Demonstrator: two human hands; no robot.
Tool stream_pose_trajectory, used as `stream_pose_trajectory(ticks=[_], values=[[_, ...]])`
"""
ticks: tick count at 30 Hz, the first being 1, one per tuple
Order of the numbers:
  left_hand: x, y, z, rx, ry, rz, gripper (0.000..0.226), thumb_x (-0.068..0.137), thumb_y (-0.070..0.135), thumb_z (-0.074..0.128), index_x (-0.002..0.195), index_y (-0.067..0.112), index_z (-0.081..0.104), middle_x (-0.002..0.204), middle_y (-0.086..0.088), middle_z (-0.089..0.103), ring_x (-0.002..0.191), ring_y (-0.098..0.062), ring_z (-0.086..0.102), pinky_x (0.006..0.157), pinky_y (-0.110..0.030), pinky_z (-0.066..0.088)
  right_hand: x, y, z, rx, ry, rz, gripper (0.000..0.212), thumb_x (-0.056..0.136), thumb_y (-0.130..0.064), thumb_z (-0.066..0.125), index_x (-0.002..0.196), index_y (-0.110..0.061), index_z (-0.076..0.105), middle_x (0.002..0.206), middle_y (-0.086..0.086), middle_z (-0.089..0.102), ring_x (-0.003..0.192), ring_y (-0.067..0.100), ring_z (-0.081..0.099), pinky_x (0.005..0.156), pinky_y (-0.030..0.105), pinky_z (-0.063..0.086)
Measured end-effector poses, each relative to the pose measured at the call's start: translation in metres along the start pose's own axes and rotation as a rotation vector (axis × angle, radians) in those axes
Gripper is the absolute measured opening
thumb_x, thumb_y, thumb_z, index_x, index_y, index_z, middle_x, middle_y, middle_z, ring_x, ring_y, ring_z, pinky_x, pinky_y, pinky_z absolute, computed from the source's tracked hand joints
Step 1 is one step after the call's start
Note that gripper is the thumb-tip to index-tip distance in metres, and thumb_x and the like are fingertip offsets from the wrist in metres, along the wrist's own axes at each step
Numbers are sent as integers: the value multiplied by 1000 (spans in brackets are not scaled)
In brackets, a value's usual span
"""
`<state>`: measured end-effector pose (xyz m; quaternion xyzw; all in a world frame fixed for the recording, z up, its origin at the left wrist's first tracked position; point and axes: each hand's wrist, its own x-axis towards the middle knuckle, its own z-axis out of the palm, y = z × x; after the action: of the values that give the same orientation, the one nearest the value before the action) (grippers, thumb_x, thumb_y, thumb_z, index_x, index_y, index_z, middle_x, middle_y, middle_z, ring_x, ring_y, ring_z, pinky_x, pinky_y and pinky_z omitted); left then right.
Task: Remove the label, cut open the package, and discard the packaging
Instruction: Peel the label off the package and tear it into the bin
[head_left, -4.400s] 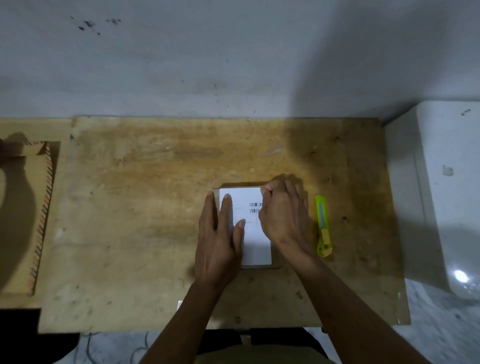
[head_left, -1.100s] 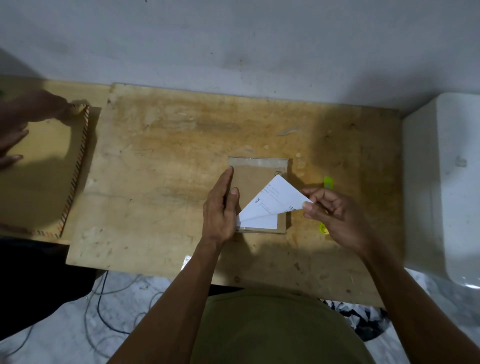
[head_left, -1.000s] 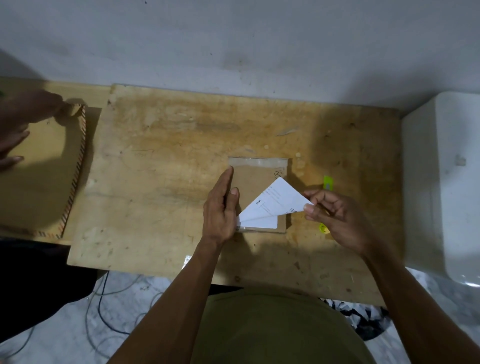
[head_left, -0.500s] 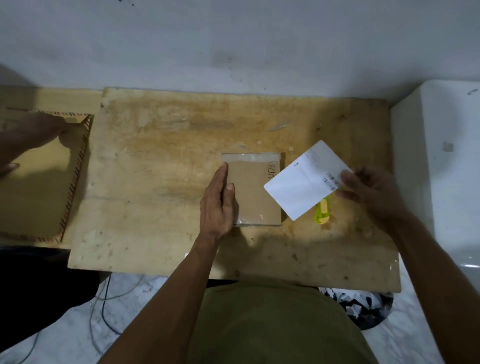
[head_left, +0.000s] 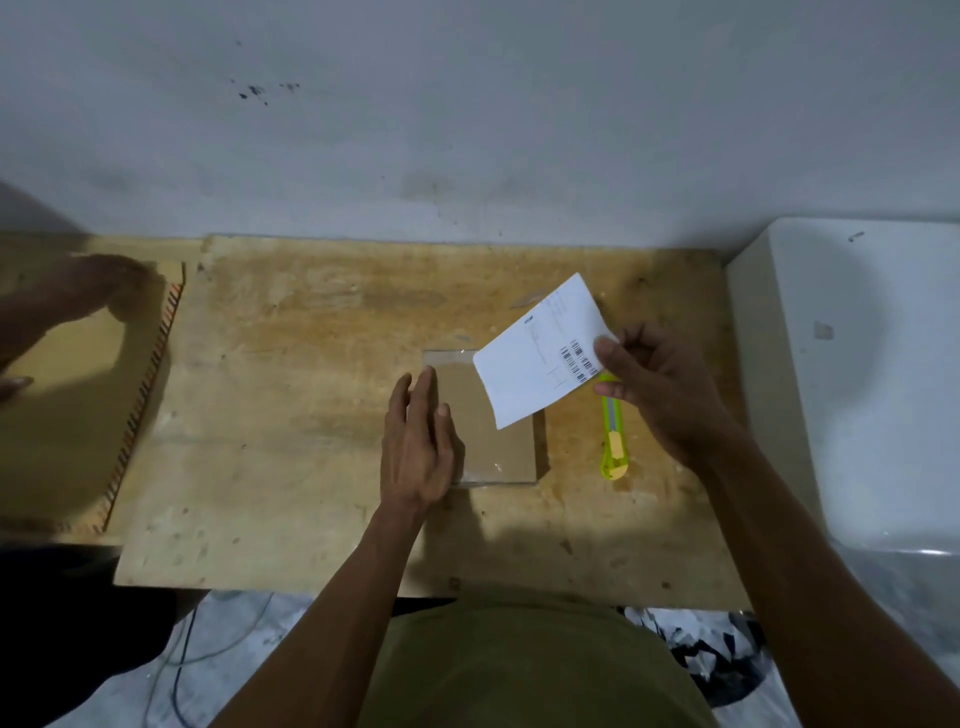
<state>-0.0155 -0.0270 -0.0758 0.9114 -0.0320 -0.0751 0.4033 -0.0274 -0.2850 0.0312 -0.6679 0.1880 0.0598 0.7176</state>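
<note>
A flat brown package (head_left: 498, 441) in clear wrap lies in the middle of the wooden board (head_left: 311, 395). My left hand (head_left: 418, 447) rests flat on its left edge, fingers together and stretched out. My right hand (head_left: 660, 384) pinches the white label (head_left: 540, 358), fully detached, by its barcode corner. The label hangs tilted in the air over the package's upper right part. A yellow-green utility knife (head_left: 613, 436) lies on the board just right of the package, below my right hand.
At the left another person's hand (head_left: 62, 306) touches a brown envelope with a striped border (head_left: 78, 395). A white bin (head_left: 862, 384) stands at the right of the board. A black bag with paper scraps (head_left: 711, 654) sits on the floor below.
The label has come fully off the package. My right hand carried it out to the right, then swung it back a little over the package's upper right corner. My left hand stayed on the package.
</note>
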Motion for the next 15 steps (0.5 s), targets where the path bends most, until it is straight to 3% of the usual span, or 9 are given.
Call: stream_pose_trajectory(ticks=[3,5,7,9,11,15], values=[[-2,12,-10,-64,82,2,53,103,37,36,151,15,36,159,-13,29,147,-24,27,117,-36,31,-2,-2,2,41,-43,35,23,82,-36,71,78,-18,57,88,3,75,94,18,70,86,45,54],[-3,28,-19,-118,157,29,52,102,36,41,150,16,39,159,-10,31,148,-20,28,117,-25,27,-4,-3,3,59,-78,36,26,81,-42,75,76,-21,60,93,9,75,97,23,70,88,48,54],[-3,53,-30,-132,154,139,51,101,37,47,149,20,41,159,-6,31,147,-16,29,115,-18,26,-8,-4,7,121,-112,35,21,85,-34,70,75,-19,60,92,10,74,96,24,70,87,48,54],[-1,76,-38,-91,112,330,50,99,35,55,145,18,47,156,-6,37,145,-18,33,115,-36,34,-12,-4,14,230,-159,39,20,87,-28,70,76,-17,57,92,11,71,93,24,68,85,47,52],[2,92,-42,-20,75,515,50,96,35,61,141,14,53,152,-5,47,145,-22,35,112,-49,35,-16,-7,24,347,-207,48,29,79,-34,77,79,-14,56,94,14,66,90,24,64,81,41,53],[1,96,-49,59,5,572,50,95,42,59,140,20,54,148,4,52,144,-20,38,108,-56,34,-24,-12,38,559,-192,80,32,75,-32,80,82,-12,56,99,20,61,93,29,61,83,41,51]])
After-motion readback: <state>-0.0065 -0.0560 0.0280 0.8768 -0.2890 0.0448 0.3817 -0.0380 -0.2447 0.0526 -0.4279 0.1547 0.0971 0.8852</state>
